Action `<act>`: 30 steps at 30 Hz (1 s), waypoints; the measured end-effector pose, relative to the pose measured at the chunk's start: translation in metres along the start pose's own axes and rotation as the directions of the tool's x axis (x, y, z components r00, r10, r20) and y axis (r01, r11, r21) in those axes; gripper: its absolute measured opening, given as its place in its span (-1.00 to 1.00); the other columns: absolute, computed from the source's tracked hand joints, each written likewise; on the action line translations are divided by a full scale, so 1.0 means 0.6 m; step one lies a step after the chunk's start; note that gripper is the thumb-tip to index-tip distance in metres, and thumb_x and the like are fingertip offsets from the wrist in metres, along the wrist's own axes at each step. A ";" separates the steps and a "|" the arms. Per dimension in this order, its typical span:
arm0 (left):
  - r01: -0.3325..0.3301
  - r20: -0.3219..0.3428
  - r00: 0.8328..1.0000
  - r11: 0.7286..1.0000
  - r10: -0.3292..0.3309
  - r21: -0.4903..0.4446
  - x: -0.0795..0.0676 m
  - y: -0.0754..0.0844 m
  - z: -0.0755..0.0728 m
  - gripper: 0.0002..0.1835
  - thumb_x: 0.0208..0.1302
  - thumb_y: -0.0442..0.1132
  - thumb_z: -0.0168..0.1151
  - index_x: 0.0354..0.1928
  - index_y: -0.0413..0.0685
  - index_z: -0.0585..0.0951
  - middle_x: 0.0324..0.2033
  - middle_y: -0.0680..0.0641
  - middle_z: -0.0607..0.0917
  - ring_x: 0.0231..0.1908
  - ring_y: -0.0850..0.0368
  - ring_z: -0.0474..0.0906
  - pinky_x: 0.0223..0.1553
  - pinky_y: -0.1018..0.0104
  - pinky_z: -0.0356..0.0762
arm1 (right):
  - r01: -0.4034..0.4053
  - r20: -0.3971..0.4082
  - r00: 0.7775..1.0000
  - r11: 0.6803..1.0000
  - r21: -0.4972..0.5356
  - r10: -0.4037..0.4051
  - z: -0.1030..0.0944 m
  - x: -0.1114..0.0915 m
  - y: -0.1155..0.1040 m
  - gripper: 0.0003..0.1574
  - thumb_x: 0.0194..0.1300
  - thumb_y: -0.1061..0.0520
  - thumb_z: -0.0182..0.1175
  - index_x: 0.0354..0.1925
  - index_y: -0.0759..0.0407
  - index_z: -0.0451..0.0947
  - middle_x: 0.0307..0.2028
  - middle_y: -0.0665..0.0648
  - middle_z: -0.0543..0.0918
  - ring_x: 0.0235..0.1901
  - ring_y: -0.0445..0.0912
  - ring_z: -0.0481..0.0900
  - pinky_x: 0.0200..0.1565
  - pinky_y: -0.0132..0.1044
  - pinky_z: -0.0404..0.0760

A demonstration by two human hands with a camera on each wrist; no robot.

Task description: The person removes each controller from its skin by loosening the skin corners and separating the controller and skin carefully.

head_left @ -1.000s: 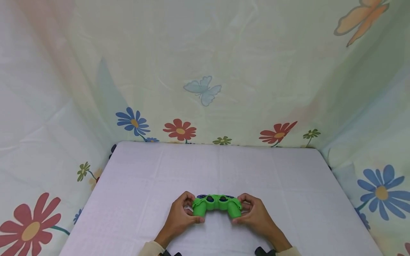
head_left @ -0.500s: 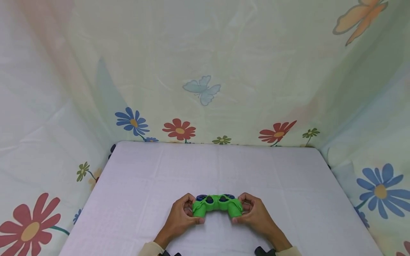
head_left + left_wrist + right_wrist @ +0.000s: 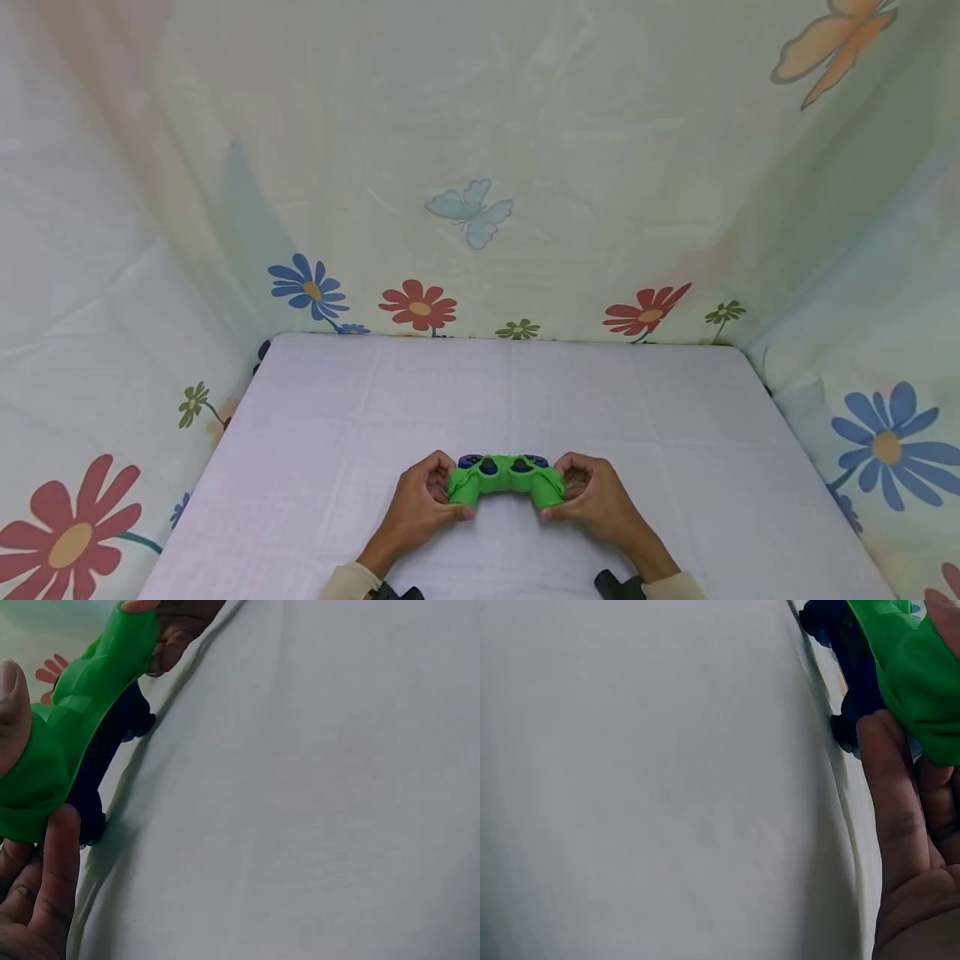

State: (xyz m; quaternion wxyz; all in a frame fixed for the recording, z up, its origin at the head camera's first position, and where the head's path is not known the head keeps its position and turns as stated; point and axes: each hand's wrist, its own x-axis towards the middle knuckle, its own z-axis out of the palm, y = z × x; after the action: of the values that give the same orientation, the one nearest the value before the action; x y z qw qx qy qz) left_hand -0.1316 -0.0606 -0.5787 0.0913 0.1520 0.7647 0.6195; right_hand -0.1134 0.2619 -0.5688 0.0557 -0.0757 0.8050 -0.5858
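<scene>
Between the two hands, low in the middle of the head view, is a dark blue game controller (image 3: 470,461) in a soft green cover (image 3: 513,479). Bare blue shows at both upper corners, where the cover lies wrinkled around the grips. My left hand (image 3: 416,504) holds the left grip, thumb at its near end and fingers on the outer side. The right grip is held the same way by my right hand (image 3: 600,504). In the left wrist view, a fingertip (image 3: 64,821) presses at the cover's edge. A right fingertip (image 3: 881,727) touches the blue body beside the green edge.
A white cloth covers the table (image 3: 510,392). Curtains with printed flowers and butterflies (image 3: 470,214) stand behind and on both sides. Black wrist straps (image 3: 618,586) show at both cuffs.
More of the blue body shows at the controller's upper corners, and the green cover sits lower and more bunched there. Both hands stay almost in place.
</scene>
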 end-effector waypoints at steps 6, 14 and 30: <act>-0.025 0.000 1.000 0.999 0.025 -0.043 -0.007 -0.006 0.006 -0.49 -0.09 -0.24 0.76 -0.19 -0.12 0.58 -0.44 -0.02 0.61 -0.47 0.37 0.53 -0.44 0.47 0.60 | 0.032 0.017 0.999 0.998 0.052 -0.033 0.004 -0.006 0.010 -0.39 -0.30 0.26 0.79 -0.33 0.24 0.59 -0.37 0.03 0.69 -0.36 -0.28 0.66 -0.27 -0.27 0.82; -0.010 -0.065 0.998 1.000 0.009 -0.023 -0.006 -0.009 0.016 -0.56 -0.07 -0.32 0.74 -0.29 -0.08 0.57 -0.49 0.07 0.58 -0.52 0.40 0.45 -0.51 0.54 0.47 | 0.026 -0.025 0.999 0.995 0.093 -0.024 0.013 -0.012 0.011 -0.46 -0.24 0.32 0.76 -0.39 0.29 0.56 -0.44 -0.05 0.66 -0.39 -0.28 0.65 -0.28 -0.32 0.79; -0.001 -0.183 0.983 0.987 0.030 0.158 -0.005 -0.005 0.031 -0.56 -0.06 -0.11 0.77 -0.30 0.19 0.60 -0.52 0.16 0.55 -0.50 0.36 0.44 -0.44 0.49 0.50 | -0.164 -0.064 0.983 0.982 0.089 0.170 0.037 -0.010 -0.007 -0.49 -0.13 0.34 0.68 -0.23 0.32 0.62 -0.45 0.02 0.67 -0.49 -0.24 0.60 -0.36 -0.42 0.65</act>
State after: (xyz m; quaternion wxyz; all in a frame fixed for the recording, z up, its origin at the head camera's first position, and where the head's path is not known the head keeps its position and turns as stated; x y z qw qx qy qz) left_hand -0.1232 -0.0452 -0.5858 0.0029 0.1066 0.8151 0.5694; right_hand -0.1036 0.2410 -0.5717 0.0791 0.0156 0.7848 -0.6144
